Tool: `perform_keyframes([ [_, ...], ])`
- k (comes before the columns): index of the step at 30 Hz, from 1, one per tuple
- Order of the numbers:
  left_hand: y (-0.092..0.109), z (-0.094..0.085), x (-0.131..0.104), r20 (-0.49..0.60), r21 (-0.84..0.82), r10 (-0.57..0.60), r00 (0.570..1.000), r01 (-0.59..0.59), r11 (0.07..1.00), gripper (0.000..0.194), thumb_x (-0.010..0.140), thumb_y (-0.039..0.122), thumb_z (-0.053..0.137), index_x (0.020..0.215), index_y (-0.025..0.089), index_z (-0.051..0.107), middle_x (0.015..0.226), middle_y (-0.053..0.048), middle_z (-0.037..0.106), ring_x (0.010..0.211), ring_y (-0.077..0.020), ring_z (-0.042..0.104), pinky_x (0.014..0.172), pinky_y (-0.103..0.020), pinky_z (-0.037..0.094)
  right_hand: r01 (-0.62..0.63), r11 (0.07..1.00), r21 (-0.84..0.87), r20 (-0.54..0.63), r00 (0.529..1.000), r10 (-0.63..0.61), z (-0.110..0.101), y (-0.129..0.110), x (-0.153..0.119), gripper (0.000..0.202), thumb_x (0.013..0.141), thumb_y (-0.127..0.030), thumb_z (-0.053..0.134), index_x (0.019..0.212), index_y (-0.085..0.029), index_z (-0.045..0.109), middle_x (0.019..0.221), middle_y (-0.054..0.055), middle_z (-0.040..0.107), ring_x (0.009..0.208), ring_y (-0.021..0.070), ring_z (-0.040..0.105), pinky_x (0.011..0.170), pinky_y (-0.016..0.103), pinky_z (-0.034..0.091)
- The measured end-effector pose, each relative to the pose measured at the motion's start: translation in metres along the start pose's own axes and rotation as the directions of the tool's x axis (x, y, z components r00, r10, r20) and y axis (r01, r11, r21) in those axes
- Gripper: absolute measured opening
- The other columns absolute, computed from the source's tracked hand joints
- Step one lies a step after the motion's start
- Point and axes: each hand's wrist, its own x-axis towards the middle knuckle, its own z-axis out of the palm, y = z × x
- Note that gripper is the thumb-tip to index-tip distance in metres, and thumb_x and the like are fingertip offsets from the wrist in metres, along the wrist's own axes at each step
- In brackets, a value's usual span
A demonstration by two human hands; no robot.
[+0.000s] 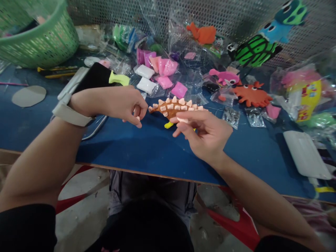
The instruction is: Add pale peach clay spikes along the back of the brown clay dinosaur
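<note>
The right hand (210,134) pinches a small pale piece (183,120) between thumb and fingers, hiding part of the brown spiked figure (170,106) behind it on the blue surface (157,150). The left hand (122,103) curls nearly closed beside the figure's narrow end (whether it grips anything, I cannot tell). The green basket (55,43), cut off at upper left, contains blurred items; clear packets (145,85) enclose white and pink blocks.
</note>
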Motion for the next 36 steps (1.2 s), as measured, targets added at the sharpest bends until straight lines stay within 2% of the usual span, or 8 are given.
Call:
perform_keyframes([
  [4, -0.007, 0.005, 0.007, 0.05, 0.119, -0.13, 0.99, 0.123, 0.985, 0.029, 0.095, 0.045, 0.079, 0.079, 0.02, 0.077, 0.064, 0.002, 0.072, 0.057, -0.0139, 0.059, 0.066, -0.03, 0.036, 0.015, 0.999, 0.047, -0.041, 0.999, -0.013, 0.0, 0.002, 0.0, 0.017, 0.096, -0.024, 0.095, 0.108, -0.027, 0.084, 0.093, -0.004, 0.09, 0.066, 0.014, 0.085, 0.052, 0.02, 0.064],
  [10, -0.018, 0.0, -0.009, -0.166, 0.283, -0.16, 0.973, 0.202, 0.938, 0.021, 0.104, 0.037, 0.07, 0.097, 0.019, 0.079, 0.077, 0.003, 0.07, 0.068, -0.0126, 0.048, 0.069, -0.032, 0.029, 0.037, 0.999, -0.036, -0.082, 0.996, -0.04, -0.002, 0.006, 0.002, 0.011, 0.099, -0.033, 0.092, 0.101, -0.025, 0.085, 0.079, -0.005, 0.083, 0.055, 0.0098, 0.074, 0.048, 0.021, 0.058],
  [17, -0.01, 0.007, -0.005, -0.098, 0.257, -0.146, 0.984, 0.167, 0.952, 0.016, 0.098, 0.036, 0.075, 0.1, 0.019, 0.075, 0.083, 0.001, 0.072, 0.069, -0.0143, 0.052, 0.07, -0.03, 0.032, -0.011, 1.0, -0.023, -0.024, 1.0, 0.01, -0.003, 0.007, 0.003, 0.028, 0.121, -0.036, 0.06, 0.115, -0.026, 0.085, 0.083, -0.003, 0.082, 0.053, 0.0056, 0.067, 0.049, 0.019, 0.052],
  [25, -0.005, 0.006, -0.002, -0.066, 0.332, -0.21, 0.975, 0.22, 0.917, 0.028, 0.096, 0.048, 0.074, 0.108, 0.022, 0.078, 0.093, -0.002, 0.078, 0.076, -0.0195, 0.062, 0.07, -0.032, 0.036, 0.013, 0.997, -0.081, -0.053, 0.998, -0.017, -0.001, 0.008, 0.003, 0.022, 0.11, -0.029, 0.079, 0.13, -0.035, 0.084, 0.112, -0.002, 0.086, 0.06, 0.0071, 0.074, 0.051, 0.022, 0.061],
  [29, 0.008, 0.005, -0.005, -0.216, 0.41, -0.191, 0.957, 0.267, 0.872, 0.043, 0.094, 0.066, 0.077, 0.089, 0.023, 0.076, 0.075, -0.001, 0.07, 0.063, -0.018, 0.054, 0.068, -0.034, 0.032, -0.033, 0.999, -0.035, -0.046, 0.998, 0.031, 0.002, 0.008, 0.001, 0.024, 0.11, -0.025, 0.076, 0.131, -0.035, 0.083, 0.114, -0.003, 0.09, 0.062, 0.0088, 0.079, 0.051, 0.02, 0.063],
  [31, 0.021, 0.007, -0.006, -0.376, 0.365, -0.064, 0.924, 0.211, 0.907, 0.045, 0.096, 0.064, 0.079, 0.081, 0.022, 0.072, 0.067, 0.0, 0.066, 0.06, -0.0156, 0.05, 0.068, -0.034, 0.031, -0.048, 0.999, -0.018, -0.045, 0.998, 0.047, 0.004, 0.007, 0.0, 0.024, 0.11, -0.024, 0.076, 0.131, -0.034, 0.082, 0.116, -0.004, 0.091, 0.063, 0.0097, 0.08, 0.051, 0.021, 0.065],
  [33, 0.037, 0.014, -0.004, -0.524, 0.132, 0.081, 0.848, -0.012, 0.991, 0.031, 0.101, 0.049, 0.078, 0.09, 0.02, 0.075, 0.073, -0.001, 0.071, 0.064, -0.0135, 0.059, 0.069, -0.031, 0.04, -0.042, 0.999, 0.0, -0.059, 0.997, 0.042, 0.004, 0.007, -0.001, 0.027, 0.108, -0.023, 0.079, 0.132, -0.035, 0.081, 0.117, -0.004, 0.091, 0.064, 0.0102, 0.081, 0.052, 0.022, 0.066],
  [36, 0.058, 0.032, 0.005, -0.646, -0.33, 0.114, 0.755, -0.411, 0.85, 0.028, 0.103, 0.046, 0.082, 0.108, 0.019, 0.079, 0.095, -0.005, 0.082, 0.073, -0.0119, 0.071, 0.066, -0.026, 0.053, 0.041, 0.998, -0.042, -0.094, 0.995, -0.044, 0.001, 0.008, -0.002, 0.033, 0.103, -0.018, 0.086, 0.13, -0.036, 0.083, 0.118, -0.004, 0.088, 0.067, 0.0104, 0.08, 0.053, 0.023, 0.066],
])
